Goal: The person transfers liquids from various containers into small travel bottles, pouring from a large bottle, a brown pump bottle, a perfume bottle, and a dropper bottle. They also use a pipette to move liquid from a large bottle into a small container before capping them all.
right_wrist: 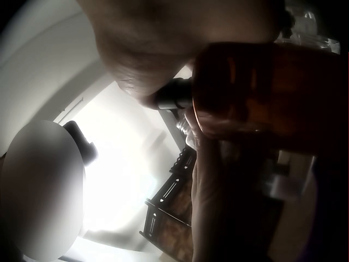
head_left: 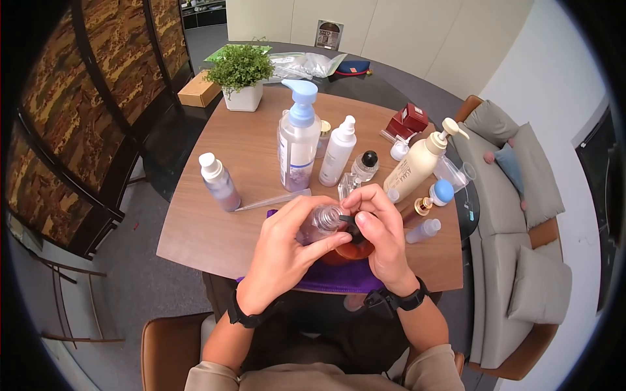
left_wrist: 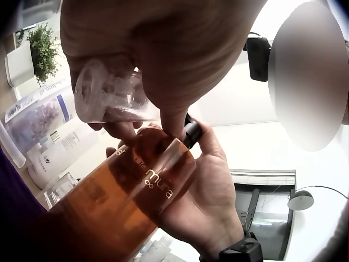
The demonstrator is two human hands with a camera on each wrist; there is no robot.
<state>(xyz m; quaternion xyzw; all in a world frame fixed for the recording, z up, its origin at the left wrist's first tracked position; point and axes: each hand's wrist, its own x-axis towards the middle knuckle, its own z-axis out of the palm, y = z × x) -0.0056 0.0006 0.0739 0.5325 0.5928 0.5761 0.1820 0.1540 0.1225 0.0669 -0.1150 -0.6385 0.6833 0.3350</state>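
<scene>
My left hand (head_left: 279, 251) grips a small clear plastic bottle (head_left: 318, 223), uncapped and tilted with its threaded neck toward the right hand. Its mouth is right at the black pump (left_wrist: 192, 131) of a large amber bottle (left_wrist: 117, 194) with gold lettering. Around that pump curl the fingers and thumb of my right hand (head_left: 388, 244), close against the left fingers. The amber bottle stands at the front of the table, mostly covered by both hands in the head view. Beneath it lies a purple cloth (head_left: 342, 277).
Behind the hands stand a large blue-pump bottle (head_left: 298, 146), a white spray bottle (head_left: 338, 153) and a cream pump bottle (head_left: 412, 166). A small white-capped bottle (head_left: 220, 182) is at left. Several small bottles crowd the right side. A potted plant (head_left: 241, 72) sits at the back left.
</scene>
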